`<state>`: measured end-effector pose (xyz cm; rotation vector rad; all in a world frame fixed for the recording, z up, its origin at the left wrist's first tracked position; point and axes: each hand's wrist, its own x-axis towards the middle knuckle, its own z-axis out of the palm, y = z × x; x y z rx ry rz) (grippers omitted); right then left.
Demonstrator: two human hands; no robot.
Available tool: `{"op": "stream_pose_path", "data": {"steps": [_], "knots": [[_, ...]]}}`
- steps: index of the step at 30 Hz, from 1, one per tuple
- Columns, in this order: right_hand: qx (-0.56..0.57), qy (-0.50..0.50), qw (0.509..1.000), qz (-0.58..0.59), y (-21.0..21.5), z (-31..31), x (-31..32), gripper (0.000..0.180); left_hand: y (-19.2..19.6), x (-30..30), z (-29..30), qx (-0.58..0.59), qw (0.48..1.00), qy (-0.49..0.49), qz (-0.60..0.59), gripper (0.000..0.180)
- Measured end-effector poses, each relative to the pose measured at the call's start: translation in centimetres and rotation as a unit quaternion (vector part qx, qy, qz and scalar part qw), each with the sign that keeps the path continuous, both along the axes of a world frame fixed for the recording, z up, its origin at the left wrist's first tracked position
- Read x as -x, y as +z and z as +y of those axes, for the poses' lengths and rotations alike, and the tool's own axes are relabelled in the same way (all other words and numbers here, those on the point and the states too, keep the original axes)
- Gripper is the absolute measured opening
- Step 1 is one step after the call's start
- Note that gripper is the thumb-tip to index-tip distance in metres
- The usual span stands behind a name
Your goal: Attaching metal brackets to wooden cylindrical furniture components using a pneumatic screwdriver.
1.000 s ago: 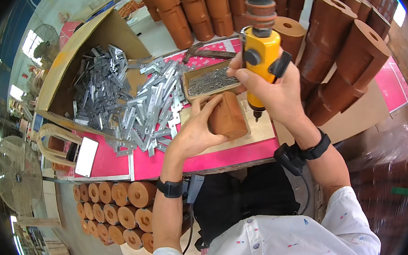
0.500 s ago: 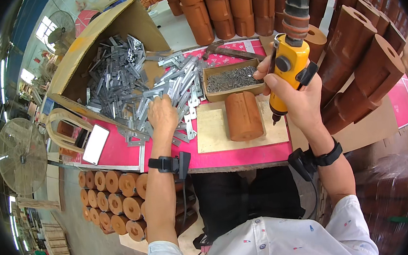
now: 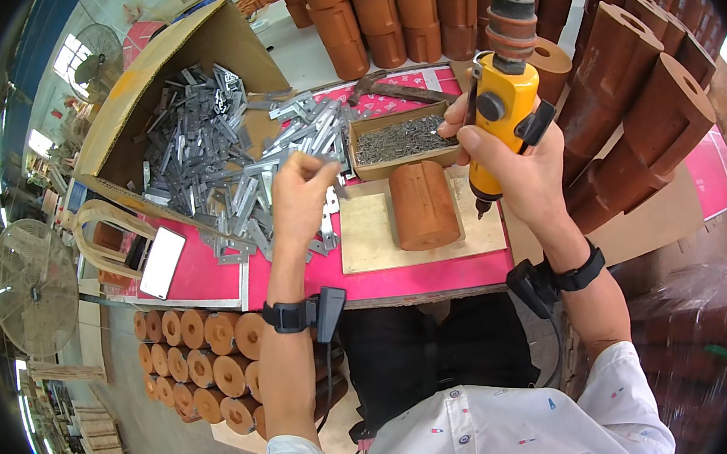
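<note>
My left hand point(image 3: 296, 200) is closed in a pinch over the edge of the bracket pile, holding a small grey metal bracket point(image 3: 333, 167) that motion partly blurs. Beneath and beyond it lies the loose heap of flat metal brackets point(image 3: 244, 198). My right hand point(image 3: 520, 161) is wrapped round a yellow power screwdriver point(image 3: 502, 102), whose bit points down just right of a brown wooden cylinder point(image 3: 424, 206). The cylinder lies on its side on a pale board point(image 3: 365, 240), a groove along its top, and neither hand touches it.
A tipped cardboard box point(image 3: 124, 109) spills the brackets. Behind the board stand a tray of screws point(image 3: 399, 140) and a hammer point(image 3: 404, 92). Stacked brown cylinders point(image 3: 628, 87) rise at back and right; more point(image 3: 211, 361) lie below. A phone point(image 3: 162, 262) leans on a wooden stand point(image 3: 92, 238).
My left hand has lifted from the bracket pile and moved slightly right with a bracket in its fingers. My right hand still holds the screwdriver beside the cylinder.
</note>
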<state>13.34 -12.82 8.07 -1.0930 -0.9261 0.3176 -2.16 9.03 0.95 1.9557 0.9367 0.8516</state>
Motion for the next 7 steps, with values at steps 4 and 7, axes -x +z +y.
{"op": "stream_pose_path", "data": {"steps": [4, 7], "knots": [[0.001, 0.003, 1.000, 0.002, 0.2, 0.1, -0.1, 0.030, 2.6, -2.8, -4.3, 0.140, 0.965, -0.180, -0.127, 0.025], [-0.005, 0.009, 1.000, 0.004, 0.4, 0.0, 0.0, 0.031, 3.4, -4.4, -5.4, 0.187, 0.954, -0.215, -0.097, 0.035]]}}
